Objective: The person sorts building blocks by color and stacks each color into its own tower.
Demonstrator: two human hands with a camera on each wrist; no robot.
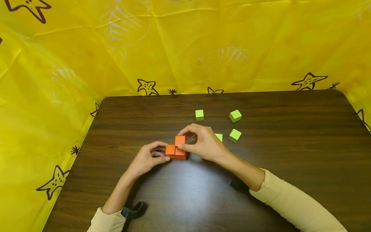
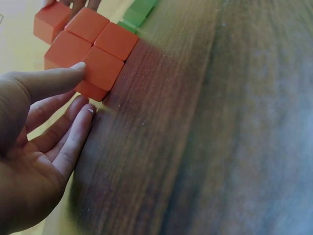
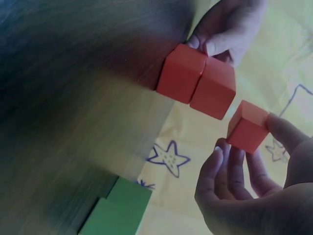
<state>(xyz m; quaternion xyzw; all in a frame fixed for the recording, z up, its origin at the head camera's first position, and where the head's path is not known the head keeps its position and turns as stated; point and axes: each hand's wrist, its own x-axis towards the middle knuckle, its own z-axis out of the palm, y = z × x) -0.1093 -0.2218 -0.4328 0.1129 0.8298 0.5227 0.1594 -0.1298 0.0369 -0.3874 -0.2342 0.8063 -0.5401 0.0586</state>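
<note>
Orange cubes form a small two-by-two stack (image 1: 170, 150) on the dark table. My left hand (image 1: 146, 158) holds the stack from the left, thumb (image 2: 63, 81) against its near face and fingertips at the side and behind. Between thumb and fingers, my right hand (image 1: 207, 143) pinches another orange cube (image 3: 248, 128). That cube is just above the right column of the stack; the right wrist view shows a gap between them. In the left wrist view the held cube (image 2: 51, 22) appears at the upper left, its holding fingers partly cut off.
Several light green cubes are on the table beyond and right of the stack, among them a far one (image 1: 199, 115) and two at the right (image 1: 235, 115). Others are partly hidden behind the right hand. Yellow patterned cloth (image 1: 185, 48) hangs behind the wooden table (image 1: 290, 154).
</note>
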